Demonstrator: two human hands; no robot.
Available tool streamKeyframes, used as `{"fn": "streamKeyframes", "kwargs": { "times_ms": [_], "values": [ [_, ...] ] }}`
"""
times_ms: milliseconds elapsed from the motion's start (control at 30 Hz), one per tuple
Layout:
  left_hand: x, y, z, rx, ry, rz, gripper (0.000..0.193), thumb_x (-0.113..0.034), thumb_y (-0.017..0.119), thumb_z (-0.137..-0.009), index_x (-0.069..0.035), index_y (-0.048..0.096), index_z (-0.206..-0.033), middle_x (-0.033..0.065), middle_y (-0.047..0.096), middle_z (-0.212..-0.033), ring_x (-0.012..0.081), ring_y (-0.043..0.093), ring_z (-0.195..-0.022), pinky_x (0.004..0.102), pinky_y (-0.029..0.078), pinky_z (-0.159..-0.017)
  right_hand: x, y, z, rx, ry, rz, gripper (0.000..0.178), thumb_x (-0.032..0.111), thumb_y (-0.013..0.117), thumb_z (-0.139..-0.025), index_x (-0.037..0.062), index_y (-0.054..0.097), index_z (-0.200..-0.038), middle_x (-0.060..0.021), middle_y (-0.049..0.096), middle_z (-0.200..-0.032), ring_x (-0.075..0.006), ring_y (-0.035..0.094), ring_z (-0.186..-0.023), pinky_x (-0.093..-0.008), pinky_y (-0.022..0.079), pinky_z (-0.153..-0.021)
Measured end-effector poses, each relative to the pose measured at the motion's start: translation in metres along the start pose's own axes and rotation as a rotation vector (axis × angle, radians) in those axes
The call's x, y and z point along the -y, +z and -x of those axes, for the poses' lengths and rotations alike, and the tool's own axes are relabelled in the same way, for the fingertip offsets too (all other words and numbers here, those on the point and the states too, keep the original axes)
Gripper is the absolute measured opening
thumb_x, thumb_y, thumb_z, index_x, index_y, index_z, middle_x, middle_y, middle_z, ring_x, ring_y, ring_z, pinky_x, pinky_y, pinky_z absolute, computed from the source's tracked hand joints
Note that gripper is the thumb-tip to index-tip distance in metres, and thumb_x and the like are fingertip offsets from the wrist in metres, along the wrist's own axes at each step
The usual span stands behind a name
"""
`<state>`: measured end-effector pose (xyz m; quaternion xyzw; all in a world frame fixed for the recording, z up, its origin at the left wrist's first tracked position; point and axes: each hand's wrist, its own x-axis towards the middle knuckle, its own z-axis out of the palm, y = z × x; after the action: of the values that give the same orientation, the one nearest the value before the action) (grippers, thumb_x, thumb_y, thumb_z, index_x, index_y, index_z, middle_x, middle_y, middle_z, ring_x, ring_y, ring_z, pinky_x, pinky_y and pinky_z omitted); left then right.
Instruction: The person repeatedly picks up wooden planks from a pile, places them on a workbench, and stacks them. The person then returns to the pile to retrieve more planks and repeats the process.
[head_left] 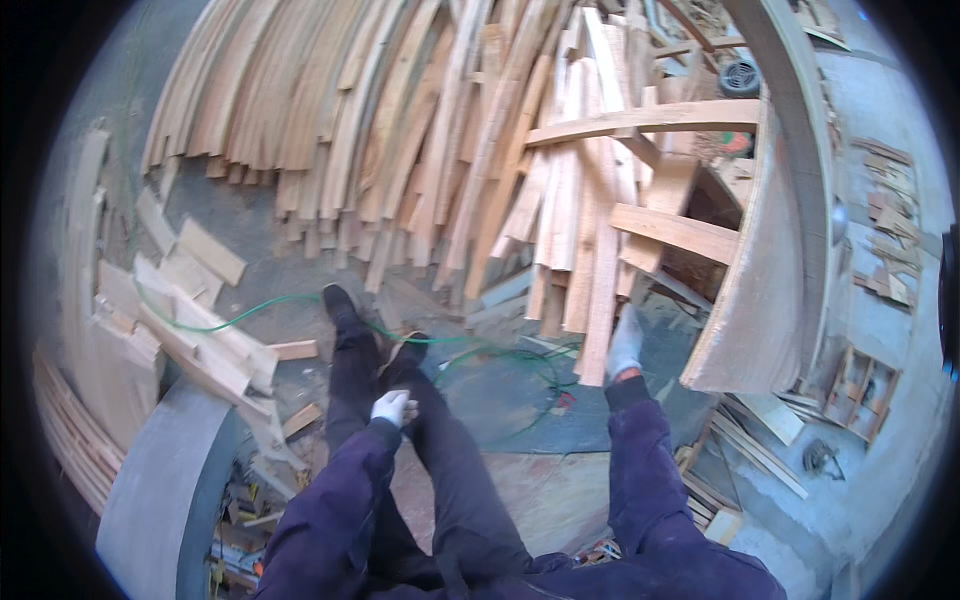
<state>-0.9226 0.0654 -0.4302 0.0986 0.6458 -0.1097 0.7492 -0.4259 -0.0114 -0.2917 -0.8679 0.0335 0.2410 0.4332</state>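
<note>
Gloved right hand reaches forward, its grip grasping a leaning plank; left hand hangs loosely clenched, empty.

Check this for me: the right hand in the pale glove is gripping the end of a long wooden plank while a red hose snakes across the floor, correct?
Not quite: the head view shows a thin green hose, not red. The right hand in its pale glove does touch the long wooden plank by its lower end.
</note>
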Motion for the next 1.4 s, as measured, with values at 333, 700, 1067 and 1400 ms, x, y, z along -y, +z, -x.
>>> {"fn": "streamKeyframes", "kwargs": {
  "times_ms": [333,700,1067,1400],
  "values": [
    [-0.079,-0.042,0.0,0.041,0.488,-0.189,0.025,-0.022,0.059,-0.103,-0.007,0.063,-0.123,0.0119,0.071,-0.094,0.0188,0.064,-0.065,0.0313,0.05,-0.057,-0.024,-0.029,0.107,0.026,0.362,0.03,0.039,0.047,0.049,-0.106,0.0117,0.066,-0.108,-0.0058,0.067,-0.087,-0.0206,0.066,-0.074,-0.0378,0.055,-0.06],
    [-0.285,-0.104,0.064,0.067,0.489,0.291,0.023,-0.018,0.058,-0.105,-0.007,0.061,-0.126,0.0103,0.068,-0.093,0.0156,0.059,-0.066,0.0298,0.047,-0.056,0.005,0.045,0.166,0.366,0.77,-0.09,0.014,0.031,0.052,-0.104,0.0181,0.051,-0.099,-0.0039,0.054,-0.081,-0.0179,0.05,-0.057,-0.0345,0.037,-0.046],
    [-0.252,-0.158,0.016,0.113,0.027,-0.358,0.033,-0.024,0.057,-0.104,-0.01,0.059,-0.133,0.0147,0.073,-0.107,0.0296,0.072,-0.083,0.0453,0.057,-0.071,0.062,0.035,0.109,-0.532,0.004,0.606,0.042,0.036,0.057,-0.096,-0.0018,0.072,-0.107,-0.0239,0.073,-0.104,-0.0402,0.07,-0.098,-0.0467,0.052,-0.088],
    [-0.249,-0.132,0.025,0.012,0.076,-0.364,0.033,-0.021,0.055,-0.103,-0.007,0.059,-0.133,0.0104,0.073,-0.103,0.0272,0.072,-0.078,0.0382,0.056,-0.063,-0.011,0.011,-0.041,-0.338,0.258,0.4,0.092,0.076,0.04,-0.099,-0.0072,0.061,-0.132,-0.0161,0.07,-0.117,-0.0246,0.063,-0.107,-0.0427,0.05,-0.092]
  ]
}}
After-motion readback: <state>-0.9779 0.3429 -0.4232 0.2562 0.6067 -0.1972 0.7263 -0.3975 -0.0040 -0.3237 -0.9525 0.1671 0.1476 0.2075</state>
